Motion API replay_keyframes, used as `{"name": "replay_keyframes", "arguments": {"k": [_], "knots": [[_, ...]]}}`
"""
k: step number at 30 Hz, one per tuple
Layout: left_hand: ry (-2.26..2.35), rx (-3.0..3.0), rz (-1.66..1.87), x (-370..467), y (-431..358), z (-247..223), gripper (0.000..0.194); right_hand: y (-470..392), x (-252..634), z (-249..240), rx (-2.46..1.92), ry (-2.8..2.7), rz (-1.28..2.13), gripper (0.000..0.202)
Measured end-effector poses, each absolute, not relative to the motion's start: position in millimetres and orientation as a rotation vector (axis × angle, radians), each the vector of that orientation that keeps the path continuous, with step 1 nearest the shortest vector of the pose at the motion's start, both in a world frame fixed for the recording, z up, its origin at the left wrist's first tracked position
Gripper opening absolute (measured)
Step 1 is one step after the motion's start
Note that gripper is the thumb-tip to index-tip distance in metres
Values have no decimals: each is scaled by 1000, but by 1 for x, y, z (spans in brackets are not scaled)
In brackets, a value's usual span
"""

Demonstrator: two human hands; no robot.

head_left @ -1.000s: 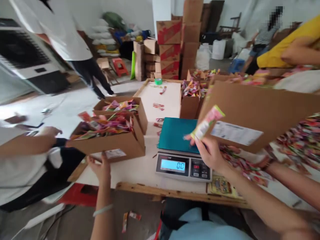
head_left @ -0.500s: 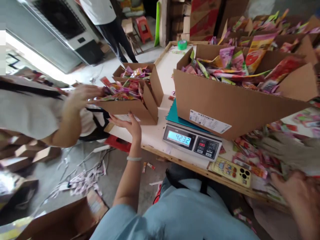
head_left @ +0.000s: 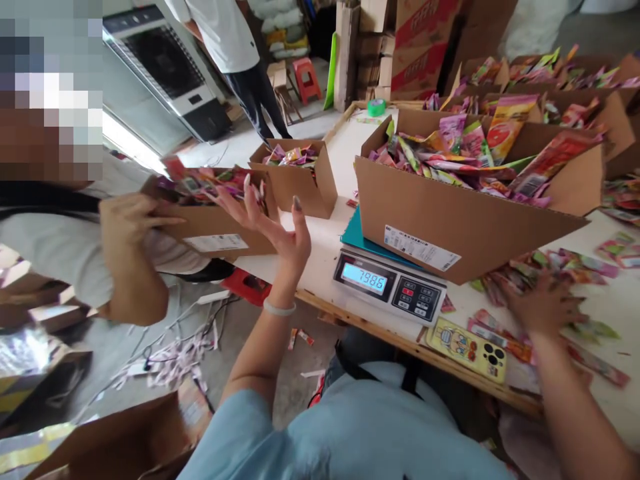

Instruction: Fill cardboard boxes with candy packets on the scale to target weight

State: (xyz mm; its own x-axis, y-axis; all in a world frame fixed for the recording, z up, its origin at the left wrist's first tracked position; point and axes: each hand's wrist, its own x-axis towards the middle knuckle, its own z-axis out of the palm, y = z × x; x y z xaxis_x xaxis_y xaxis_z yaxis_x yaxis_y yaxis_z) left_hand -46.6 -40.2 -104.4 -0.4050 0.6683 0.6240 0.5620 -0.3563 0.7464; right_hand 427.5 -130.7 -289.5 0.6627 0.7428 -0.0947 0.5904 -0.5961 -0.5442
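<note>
Two bare hands flank a grey digital scale [head_left: 389, 285] that carries a big brown cardboard box of bright snack sachets [head_left: 465, 213].

The left hand [head_left: 277, 230] hangs in the air to the left of the scale, palm up, fingers spread, grasping nothing; just beyond its fingertips a smaller brown cardboard box of sachets [head_left: 215, 223] is held up at the table edge by a co-worker's hand [head_left: 127, 220], and whether the fingertips touch that box cannot be told; the right hand [head_left: 543, 307] lies to the right of the scale, fingers splayed flat on a loose heap of colourful sachets [head_left: 555, 267] on the white table [head_left: 330, 247], pressing rather than clenching; a yellow phone case [head_left: 467, 347] lies just right of the scale's keypad, near the table's front edge; a third small open box [head_left: 300, 180] stands behind and left of the scale.
</note>
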Motion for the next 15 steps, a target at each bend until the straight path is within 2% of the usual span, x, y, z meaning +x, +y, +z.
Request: {"name": "replay_keyframes", "arguments": {"k": [6,12,15], "knots": [[1692,1845,1974,-49,-40,-109,76,-122,457,-294,-2213,-937,294,65],[1848,1918,2068,-48,-35,-116,68,-128,453,-284,-2083,-1077,250,49],[1813,1890,2032,-50,-31,-121,70,-125,452,-273,-2052,-1175,273,43]]}}
